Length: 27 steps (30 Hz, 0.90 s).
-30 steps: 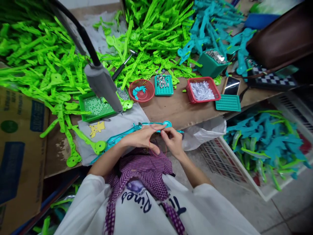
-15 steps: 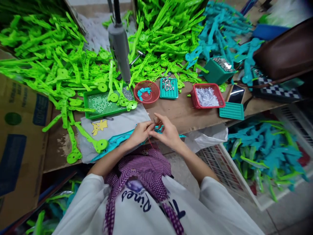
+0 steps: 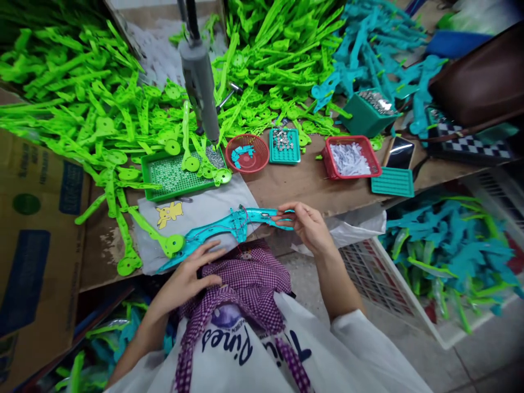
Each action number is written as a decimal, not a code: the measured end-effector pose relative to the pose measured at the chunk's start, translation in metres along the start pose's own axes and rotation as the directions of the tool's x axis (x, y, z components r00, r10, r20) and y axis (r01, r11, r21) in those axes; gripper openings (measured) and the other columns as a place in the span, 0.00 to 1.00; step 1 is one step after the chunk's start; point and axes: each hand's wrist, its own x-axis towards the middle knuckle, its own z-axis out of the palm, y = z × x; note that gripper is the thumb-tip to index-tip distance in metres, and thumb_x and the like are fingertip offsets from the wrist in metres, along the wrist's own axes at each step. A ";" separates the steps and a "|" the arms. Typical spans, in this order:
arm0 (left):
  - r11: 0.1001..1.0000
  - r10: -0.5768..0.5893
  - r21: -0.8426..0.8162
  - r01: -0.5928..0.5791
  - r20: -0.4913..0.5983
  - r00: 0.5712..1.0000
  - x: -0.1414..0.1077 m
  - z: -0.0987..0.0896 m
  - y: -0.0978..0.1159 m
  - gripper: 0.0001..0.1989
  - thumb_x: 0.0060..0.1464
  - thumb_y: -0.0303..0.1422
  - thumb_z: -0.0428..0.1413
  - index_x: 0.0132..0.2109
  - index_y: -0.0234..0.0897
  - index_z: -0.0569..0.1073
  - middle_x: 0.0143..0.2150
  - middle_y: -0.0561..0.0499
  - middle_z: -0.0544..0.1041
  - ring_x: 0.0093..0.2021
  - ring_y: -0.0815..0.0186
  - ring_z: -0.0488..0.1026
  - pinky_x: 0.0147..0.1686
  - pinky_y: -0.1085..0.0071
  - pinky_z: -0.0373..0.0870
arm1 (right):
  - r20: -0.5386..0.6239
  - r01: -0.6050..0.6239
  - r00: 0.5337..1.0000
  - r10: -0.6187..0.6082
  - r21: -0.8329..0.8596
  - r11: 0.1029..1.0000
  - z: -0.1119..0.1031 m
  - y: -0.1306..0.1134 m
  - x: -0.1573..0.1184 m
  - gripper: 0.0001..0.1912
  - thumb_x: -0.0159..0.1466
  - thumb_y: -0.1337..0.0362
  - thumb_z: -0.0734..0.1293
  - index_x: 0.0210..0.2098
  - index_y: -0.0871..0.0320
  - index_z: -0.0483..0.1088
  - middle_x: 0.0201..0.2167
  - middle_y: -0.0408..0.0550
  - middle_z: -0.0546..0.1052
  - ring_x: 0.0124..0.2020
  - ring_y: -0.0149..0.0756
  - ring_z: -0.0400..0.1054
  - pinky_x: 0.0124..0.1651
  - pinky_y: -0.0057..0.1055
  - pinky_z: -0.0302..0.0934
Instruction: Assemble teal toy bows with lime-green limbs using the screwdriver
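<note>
A long blue plastic part (image 3: 216, 226), shaped like a toy bow or gun shell, lies across the grey cloth (image 3: 151, 245) at the table's front edge. Thin red and dark wires run over its middle, and a small metal piece (image 3: 265, 215) sits towards its right end. My right hand (image 3: 309, 226) has its fingers closed around that right end; blue plastic shows between them. Beside the lower left stretch of the part, my left hand (image 3: 190, 278) is open with fingers spread and nothing in it. Its fingertips are close to the blue edge; contact is unclear.
A grey hanging power screwdriver (image 3: 200, 82) comes down over a green tray (image 3: 172, 191) of small metal pieces. Behind are piled green plastic parts (image 3: 102, 87). Red baskets (image 3: 260, 162), a teal tray (image 3: 284, 160) and a phone (image 3: 399, 153) line the table. A white crate (image 3: 446, 341) stands right.
My hands were together over the blue part, fingering a thin wire. They have separated: the left moved down and left and opened, the right moved to the part's right end.
</note>
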 end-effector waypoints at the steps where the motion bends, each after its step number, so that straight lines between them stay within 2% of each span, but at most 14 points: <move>1: 0.997 -0.018 -0.074 0.011 -0.093 0.996 0.004 -0.002 0.012 0.25 0.60 0.40 0.61 0.64 0.53 0.70 0.68 0.46 0.67 0.69 0.51 0.63 0.68 0.49 0.61 | 0.062 0.022 0.998 -0.019 -0.047 0.999 0.003 -0.004 -0.003 0.27 0.63 0.37 0.64 0.41 0.54 0.79 0.35 0.48 0.79 0.32 0.34 0.76 0.37 0.34 0.75; 2: 0.987 -0.004 -0.161 -0.030 -0.209 0.978 0.015 0.000 0.026 0.25 0.62 0.41 0.59 0.65 0.53 0.69 0.68 0.47 0.66 0.69 0.53 0.62 0.69 0.50 0.58 | 0.118 0.066 0.992 -0.052 -0.120 0.991 0.007 -0.008 -0.005 0.28 0.65 0.37 0.62 0.44 0.53 0.79 0.40 0.50 0.79 0.37 0.36 0.76 0.40 0.37 0.75; 3: 0.956 0.019 -0.275 -0.097 -0.272 0.962 0.030 0.005 0.040 0.24 0.64 0.42 0.56 0.65 0.52 0.68 0.68 0.47 0.66 0.70 0.54 0.62 0.70 0.52 0.57 | 0.158 0.134 0.982 -0.101 -0.212 0.968 0.011 -0.013 -0.006 0.28 0.67 0.38 0.60 0.48 0.50 0.79 0.45 0.51 0.78 0.43 0.39 0.76 0.45 0.39 0.75; 4: 0.906 0.028 -0.396 -0.146 -0.290 0.957 0.049 0.012 0.054 0.24 0.65 0.43 0.54 0.66 0.50 0.67 0.68 0.46 0.67 0.69 0.55 0.63 0.69 0.54 0.59 | 0.176 0.218 0.970 -0.169 -0.311 0.925 0.016 -0.017 -0.006 0.28 0.68 0.38 0.59 0.52 0.47 0.78 0.50 0.51 0.76 0.50 0.40 0.74 0.52 0.42 0.73; 6: 0.789 0.110 -0.568 -0.235 -0.246 0.963 0.091 0.030 0.079 0.29 0.63 0.47 0.55 0.68 0.48 0.63 0.64 0.43 0.70 0.62 0.56 0.70 0.63 0.58 0.67 | 0.146 0.359 0.932 -0.331 -0.491 0.794 0.023 -0.027 -0.003 0.27 0.69 0.40 0.56 0.59 0.42 0.73 0.59 0.49 0.69 0.60 0.42 0.66 0.64 0.48 0.64; 8: 0.697 0.135 -0.688 -0.203 -0.152 0.979 0.130 0.046 0.097 0.34 0.61 0.49 0.58 0.69 0.48 0.59 0.58 0.43 0.73 0.48 0.61 0.77 0.50 0.62 0.75 | 0.062 0.405 0.882 -0.468 -0.607 0.683 0.024 -0.036 0.003 0.27 0.70 0.41 0.55 0.63 0.39 0.69 0.63 0.47 0.64 0.63 0.43 0.61 0.70 0.50 0.55; 10: 0.656 0.127 -0.746 -0.112 -0.037 0.991 0.157 0.054 0.108 0.32 0.59 0.50 0.59 0.65 0.44 0.64 0.48 0.45 0.76 0.32 0.69 0.73 0.34 0.70 0.73 | -0.010 0.399 0.843 -0.537 -0.659 0.638 0.019 -0.044 0.012 0.27 0.70 0.41 0.54 0.63 0.38 0.68 0.64 0.46 0.62 0.64 0.44 0.60 0.72 0.51 0.52; 12: 0.666 0.113 -0.742 -0.078 -0.003 0.994 0.174 0.056 0.114 0.27 0.58 0.51 0.59 0.55 0.37 0.73 0.39 0.49 0.76 0.26 0.72 0.67 0.28 0.73 0.66 | -0.044 0.394 0.835 -0.549 -0.648 0.651 0.011 -0.050 0.022 0.26 0.70 0.42 0.55 0.60 0.39 0.71 0.62 0.46 0.65 0.64 0.43 0.60 0.72 0.51 0.51; 15: 0.763 0.103 -0.622 -0.176 -0.152 0.983 0.187 0.052 0.113 0.18 0.57 0.47 0.60 0.40 0.34 0.77 0.34 0.50 0.76 0.30 0.70 0.67 0.32 0.73 0.65 | -0.044 0.370 0.896 -0.442 -0.477 0.797 0.001 -0.052 0.039 0.25 0.70 0.41 0.57 0.53 0.44 0.78 0.54 0.47 0.73 0.60 0.41 0.66 0.68 0.46 0.59; 17: 0.835 0.104 -0.507 -0.215 -0.239 0.966 0.190 0.049 0.107 0.14 0.56 0.43 0.60 0.37 0.34 0.78 0.34 0.51 0.77 0.33 0.69 0.68 0.34 0.73 0.65 | -0.011 0.298 0.948 -0.317 -0.311 0.902 -0.003 -0.047 0.048 0.25 0.69 0.41 0.60 0.47 0.48 0.80 0.49 0.47 0.77 0.55 0.40 0.70 0.63 0.43 0.64; 20: 0.894 0.049 -0.421 -0.151 -0.245 0.968 0.184 0.049 0.090 0.12 0.56 0.40 0.60 0.37 0.35 0.80 0.31 0.52 0.77 0.30 0.69 0.67 0.32 0.73 0.62 | 0.052 0.178 0.984 -0.172 -0.163 0.970 -0.008 -0.032 0.056 0.24 0.65 0.41 0.65 0.41 0.53 0.82 0.44 0.49 0.80 0.48 0.38 0.74 0.54 0.38 0.69; 24: 0.898 -0.107 -0.439 -0.004 -0.228 0.968 0.168 0.051 0.063 0.13 0.53 0.42 0.61 0.34 0.34 0.80 0.28 0.52 0.76 0.29 0.69 0.66 0.32 0.73 0.62 | 0.143 0.069 0.989 -0.045 -0.165 0.984 -0.019 -0.023 0.055 0.22 0.54 0.44 0.76 0.38 0.54 0.82 0.35 0.46 0.81 0.36 0.33 0.74 0.39 0.31 0.70; 27: 0.854 -0.215 -0.517 0.064 -0.237 0.947 0.156 0.049 0.048 0.15 0.51 0.43 0.63 0.32 0.34 0.80 0.28 0.51 0.76 0.29 0.68 0.67 0.33 0.72 0.64 | 0.311 0.158 0.947 -0.083 -0.225 0.961 -0.027 -0.035 0.058 0.23 0.54 0.43 0.75 0.38 0.54 0.81 0.35 0.46 0.80 0.35 0.33 0.74 0.37 0.31 0.69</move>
